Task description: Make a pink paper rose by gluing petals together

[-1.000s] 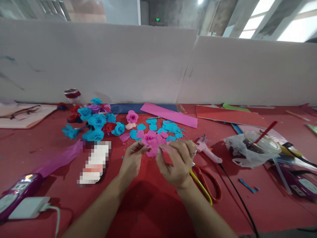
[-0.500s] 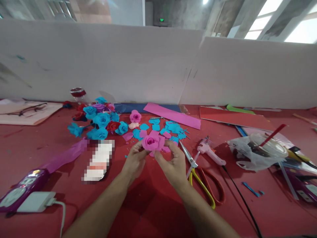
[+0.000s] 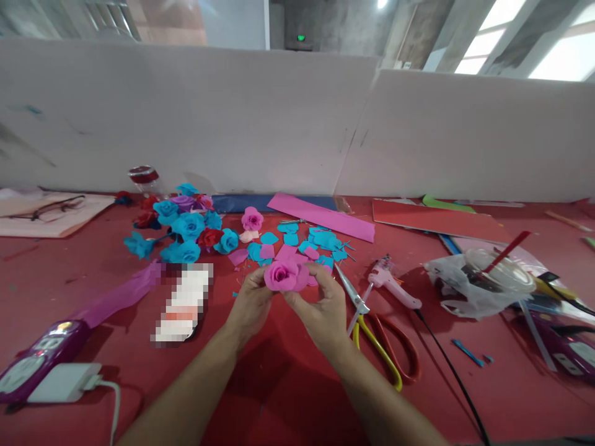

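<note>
A pink paper flower [image 3: 282, 275] is held over the red table between both hands, its swirled centre facing me. My left hand [image 3: 253, 303] grips its left edge, fingers closed. On the other side, the thumb and fingers of my right hand [image 3: 323, 303] pinch the outer petals. Blue paper petals [image 3: 324, 237] and a few pink petals [image 3: 267, 251] lie scattered just behind the flower. Another pink flower [image 3: 252, 219] rests farther back. Beside my right hand are scissors [image 3: 365, 313] with yellow and red handles, and a pink glue gun [image 3: 393, 286].
Blue, red and purple paper flowers [image 3: 188, 226] cluster at the back left. A pink paper strip [image 3: 320, 217] lies toward the white partition [image 3: 186, 118]. At right stands a jar in a plastic bag [image 3: 483, 282]. A purple power strip [image 3: 44, 359] with a white charger [image 3: 65, 382] sits front left.
The pink flower has tilted, turning its centre more toward me and slightly left and down. Both hands keep their hold on it. The whole view has shifted slightly.
</note>
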The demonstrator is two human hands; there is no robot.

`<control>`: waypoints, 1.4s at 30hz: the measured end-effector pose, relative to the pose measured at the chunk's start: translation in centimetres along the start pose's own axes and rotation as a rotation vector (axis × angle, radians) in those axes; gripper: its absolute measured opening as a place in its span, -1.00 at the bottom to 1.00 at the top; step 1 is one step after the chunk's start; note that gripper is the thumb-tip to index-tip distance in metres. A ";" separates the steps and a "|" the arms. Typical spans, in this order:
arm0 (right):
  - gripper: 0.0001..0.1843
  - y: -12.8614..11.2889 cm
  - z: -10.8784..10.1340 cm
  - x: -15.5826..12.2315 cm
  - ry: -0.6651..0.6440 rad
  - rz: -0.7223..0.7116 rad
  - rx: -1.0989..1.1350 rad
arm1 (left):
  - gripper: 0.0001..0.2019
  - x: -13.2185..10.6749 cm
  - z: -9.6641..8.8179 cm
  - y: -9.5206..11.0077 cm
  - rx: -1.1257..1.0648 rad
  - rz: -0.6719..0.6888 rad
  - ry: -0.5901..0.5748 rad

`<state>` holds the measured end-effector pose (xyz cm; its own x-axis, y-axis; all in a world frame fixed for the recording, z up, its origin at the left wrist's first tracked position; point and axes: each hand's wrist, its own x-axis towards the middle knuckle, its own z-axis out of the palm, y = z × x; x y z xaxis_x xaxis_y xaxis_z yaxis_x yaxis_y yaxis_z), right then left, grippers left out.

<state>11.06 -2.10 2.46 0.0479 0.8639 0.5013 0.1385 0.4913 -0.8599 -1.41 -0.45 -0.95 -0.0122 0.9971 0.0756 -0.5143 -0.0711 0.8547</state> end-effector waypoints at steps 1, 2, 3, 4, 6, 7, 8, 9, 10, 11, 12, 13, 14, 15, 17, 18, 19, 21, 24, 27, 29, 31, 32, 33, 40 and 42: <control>-0.80 -0.1 0.0 0.0 -0.018 -0.008 0.008 | -0.78 0.0 -0.1 0.0 -0.005 0.003 0.000; -0.81 -0.2 -0.1 0.0 -0.040 -0.016 0.015 | -0.76 0.0 -0.1 0.1 -0.010 0.003 -0.002; -0.82 -0.3 -0.1 0.0 -0.061 -0.026 0.022 | -0.76 0.0 0.0 0.1 -0.016 -0.002 -0.002; -0.83 -0.4 -0.1 0.0 -0.076 -0.039 0.028 | -0.76 0.0 0.0 0.3 -0.021 -0.008 -0.001; -0.83 -0.6 -0.2 0.1 -0.087 -0.066 0.043 | -0.78 -0.1 0.2 0.5 -0.022 -0.028 0.003; -0.82 -0.7 -0.2 0.1 -0.089 -0.073 0.051 | -0.79 -0.2 0.3 0.6 -0.016 -0.038 0.007; -0.80 -0.8 -0.2 0.1 -0.091 -0.075 0.059 | -0.79 -0.3 0.3 0.7 -0.010 -0.044 0.009; -0.78 -1.0 -0.2 0.1 -0.096 -0.075 0.067 | -0.78 -0.3 0.4 0.8 -0.003 -0.049 0.009; -0.76 -1.1 -0.2 0.1 -0.101 -0.071 0.076 | -0.78 -0.4 0.5 0.9 0.006 -0.050 0.007; -0.74 -1.1 -0.2 0.1 -0.107 -0.065 0.084 | -0.77 -0.4 0.5 0.9 0.015 -0.051 0.005; -0.72 -1.2 -0.2 0.1 -0.113 -0.055 0.090 | -0.77 -0.4 0.6 1.0 0.020 -0.048 0.004; -0.72 -1.3 -0.2 0.1 -0.122 -0.045 0.094 | -0.77 -0.4 0.6 1.0 0.019 -0.043 0.005; -0.71 -1.3 -0.2 0.1 -0.132 -0.034 0.101 | -0.76 -0.4 0.6 1.0 0.014 -0.040 0.008; -0.70 -1.3 -0.2 0.1 -0.141 -0.022 0.113 | -0.76 -0.4 0.7 1.0 0.006 -0.036 0.013; -0.64 -1.3 -0.3 -0.1 -0.145 0.009 0.159 | -0.76 -0.2 0.5 0.9 -0.014 -0.020 0.018; -0.61 -1.2 -0.4 -0.1 -0.148 0.034 0.198 | -0.77 -0.2 0.4 0.8 -0.022 -0.004 0.012; -0.61 -1.1 -0.5 -0.2 -0.150 0.068 0.249 | -0.79 0.0 0.2 0.6 -0.024 0.012 0.001; -0.64 -1.0 -0.6 -0.2 -0.145 0.149 0.367 | -0.82 0.2 -0.2 0.2 -0.012 0.047 -0.019; -0.70 -0.6 -0.6 -0.1 -0.126 0.244 0.521 | -0.84 0.6 -0.8 -0.2 0.019 0.079 -0.006; -0.73 -0.4 -0.4 0.1 -0.066 0.270 0.551 | -0.82 0.6 -1.0 -0.1 0.059 0.080 0.007; -0.75 -0.5 -0.4 0.2 -0.016 0.270 0.531 | -0.82 0.6 -0.9 0.1 0.092 0.077 0.012; -0.77 -0.7 -0.4 0.3 0.025 0.278 0.529 | -0.82 0.6 -0.9 0.2 0.115 0.075 0.019; -0.79 -0.8 -0.5 0.4 0.045 0.286 0.541 | -0.82 0.5 -0.9 0.2 0.122 0.075 0.022; -0.81 -0.9 -0.6 0.5 0.062 0.294 0.556 | -0.81 0.5 -1.0 0.1 0.127 0.076 0.023; -0.87 -0.5 -1.2 1.0 -0.004 0.357 0.470 | -0.83 0.5 -1.3 -0.1 0.185 0.070 -0.021; -0.87 -0.5 -1.1 1.0 -0.014 0.353 0.445 | -0.82 0.5 -1.3 0.0 0.220 0.055 -0.024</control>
<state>12.12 -1.60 3.48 0.0019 0.9842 0.1769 -0.3135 0.1686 -0.9345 -2.53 0.12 -1.55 -0.0136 0.9908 0.1350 -0.3142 -0.1324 0.9401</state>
